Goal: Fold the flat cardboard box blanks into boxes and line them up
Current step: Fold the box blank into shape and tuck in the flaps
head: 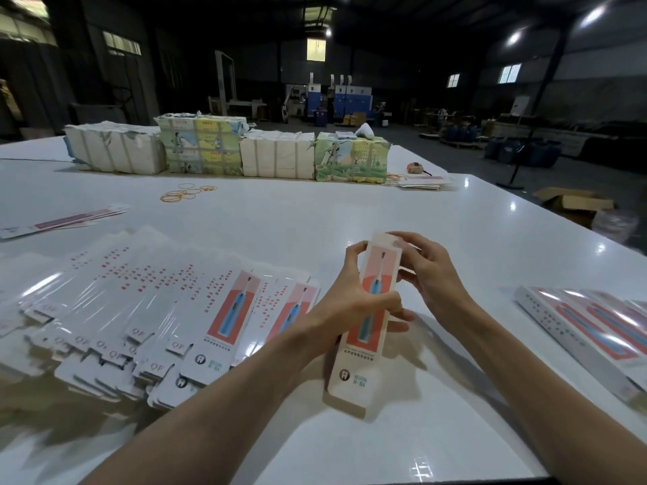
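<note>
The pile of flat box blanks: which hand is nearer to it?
Left. The left hand grips the box just beside the pile; the right hand holds the box's top end, farther away.

Left hand [350, 292] gripping, right hand [430, 274] pinching

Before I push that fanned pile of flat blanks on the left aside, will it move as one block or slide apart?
Likely slide apart: the blanks lie loose and fanned, unbanded, with glossy faces. The white table also looks slick, so bottom sheets would probably skid. Each sheet looks thin, so single ones may flex when lifted.
</note>
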Tool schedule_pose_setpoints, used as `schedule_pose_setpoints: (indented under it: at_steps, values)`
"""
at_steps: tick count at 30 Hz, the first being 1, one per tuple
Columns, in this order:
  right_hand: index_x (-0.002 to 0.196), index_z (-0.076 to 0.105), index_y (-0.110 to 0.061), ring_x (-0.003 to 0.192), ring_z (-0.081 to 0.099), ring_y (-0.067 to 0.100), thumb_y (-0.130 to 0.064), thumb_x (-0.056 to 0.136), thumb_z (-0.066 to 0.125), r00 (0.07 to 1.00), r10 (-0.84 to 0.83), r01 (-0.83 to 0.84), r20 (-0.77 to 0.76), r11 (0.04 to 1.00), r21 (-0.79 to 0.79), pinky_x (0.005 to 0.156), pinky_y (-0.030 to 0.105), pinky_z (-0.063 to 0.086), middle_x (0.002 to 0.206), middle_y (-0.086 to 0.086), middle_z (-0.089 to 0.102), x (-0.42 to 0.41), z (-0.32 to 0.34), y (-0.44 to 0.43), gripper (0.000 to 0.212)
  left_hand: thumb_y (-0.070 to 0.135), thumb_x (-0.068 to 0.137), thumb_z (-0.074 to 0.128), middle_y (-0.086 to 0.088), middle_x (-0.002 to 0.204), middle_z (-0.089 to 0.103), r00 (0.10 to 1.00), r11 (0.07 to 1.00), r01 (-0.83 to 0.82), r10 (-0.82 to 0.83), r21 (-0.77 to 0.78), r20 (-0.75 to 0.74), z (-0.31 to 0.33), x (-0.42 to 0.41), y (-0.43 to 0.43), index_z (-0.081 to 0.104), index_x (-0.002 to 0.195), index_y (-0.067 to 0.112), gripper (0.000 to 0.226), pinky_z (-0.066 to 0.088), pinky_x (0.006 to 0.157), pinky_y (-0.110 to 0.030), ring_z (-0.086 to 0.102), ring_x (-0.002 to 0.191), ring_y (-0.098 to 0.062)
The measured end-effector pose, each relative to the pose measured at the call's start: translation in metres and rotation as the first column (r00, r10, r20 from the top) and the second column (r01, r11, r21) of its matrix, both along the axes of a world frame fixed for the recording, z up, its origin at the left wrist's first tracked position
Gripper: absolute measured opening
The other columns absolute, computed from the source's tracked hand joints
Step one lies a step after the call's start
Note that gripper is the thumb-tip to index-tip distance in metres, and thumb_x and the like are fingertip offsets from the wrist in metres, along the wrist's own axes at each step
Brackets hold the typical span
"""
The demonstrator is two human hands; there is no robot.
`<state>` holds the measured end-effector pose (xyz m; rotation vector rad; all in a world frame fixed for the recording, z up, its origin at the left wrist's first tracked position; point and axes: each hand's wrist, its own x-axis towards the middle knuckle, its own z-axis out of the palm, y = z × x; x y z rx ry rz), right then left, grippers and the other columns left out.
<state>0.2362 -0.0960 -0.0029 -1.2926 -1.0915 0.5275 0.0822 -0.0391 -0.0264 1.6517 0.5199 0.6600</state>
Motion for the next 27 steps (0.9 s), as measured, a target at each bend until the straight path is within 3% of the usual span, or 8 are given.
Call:
schedule_pose_setpoints:
  at_steps: [4,7,11,14,18,27]
  values:
    - [0.115,0.071,-0.020,0.091,0.078,0.021,-0.010,0.108,0.052,0.978,-0.040,0.025,0.206,0.997,0.077,0.071,0.031,0.064,0.103,-0.001,0.077,0.001,-0.002,0.000,0.022,0.017,0.086,0.081,-0.004,0.120,0.064,0.999,0.999,0.039,-0.039,-0.027,-0.016,0.001,-0.003,0.000,0.024,0.137,0.053,0.085,0.066,0.072,-0.034,0.080,0.085,-0.027]
    - [0.115,0.072,-0.015,0.093,0.077,0.023,-0.004,0.108,0.048,0.967,-0.022,0.002,0.252,0.997,0.079,0.073,0.034,0.065,0.104,-0.003,0.078,0.004,0.000,0.001,0.027,0.020,0.087,0.081,-0.004,0.120,0.064,0.999,1.000,0.000,0.000,0.001,-0.043,0.002,-0.003,0.000,0.023,0.139,0.052,0.084,0.065,0.071,-0.031,0.080,0.083,-0.024]
    - [0.114,0.076,-0.015,0.102,0.075,0.029,-0.013,0.109,0.048,0.987,0.091,-0.095,0.136,0.995,0.026,0.081,0.038,0.065,0.108,0.002,0.078,0.004,0.005,0.000,0.028,0.022,0.088,0.081,-0.002,0.117,0.063,0.998,0.998,-0.049,0.051,0.044,-0.045,0.002,-0.004,0.003,0.021,0.139,0.052,0.084,0.062,0.064,-0.024,0.080,0.080,-0.017]
    - [0.114,0.077,-0.012,0.100,0.076,0.030,-0.024,0.106,0.057,0.996,0.087,-0.088,0.022,0.996,0.011,0.078,0.037,0.064,0.107,0.006,0.078,0.001,0.008,0.000,0.024,0.021,0.088,0.080,-0.004,0.115,0.063,0.999,0.998,-0.022,0.025,0.066,-0.048,0.003,-0.007,0.003,0.019,0.137,0.053,0.085,0.061,0.063,-0.024,0.080,0.078,-0.019]
    - [0.108,0.078,-0.010,0.097,0.077,0.030,-0.017,0.102,0.064,0.986,0.074,-0.078,-0.149,0.997,-0.026,0.072,0.036,0.063,0.104,0.009,0.078,0.004,0.010,-0.002,0.017,0.022,0.084,0.081,-0.001,0.115,0.059,0.998,0.989,-0.003,0.013,0.146,-0.066,0.004,-0.010,0.000,0.016,0.140,0.052,0.091,0.062,0.062,-0.025,0.079,0.079,-0.017]
    - [0.102,0.081,-0.013,0.095,0.077,0.029,-0.017,0.103,0.062,0.988,0.080,-0.088,-0.135,0.995,-0.057,0.070,0.034,0.063,0.102,0.008,0.079,0.006,0.012,-0.005,0.020,0.019,0.080,0.084,0.005,0.117,0.052,1.000,0.984,0.012,-0.011,0.180,-0.006,0.001,-0.010,0.001,0.015,0.142,0.062,0.103,0.061,0.061,-0.025,0.076,0.086,-0.011]
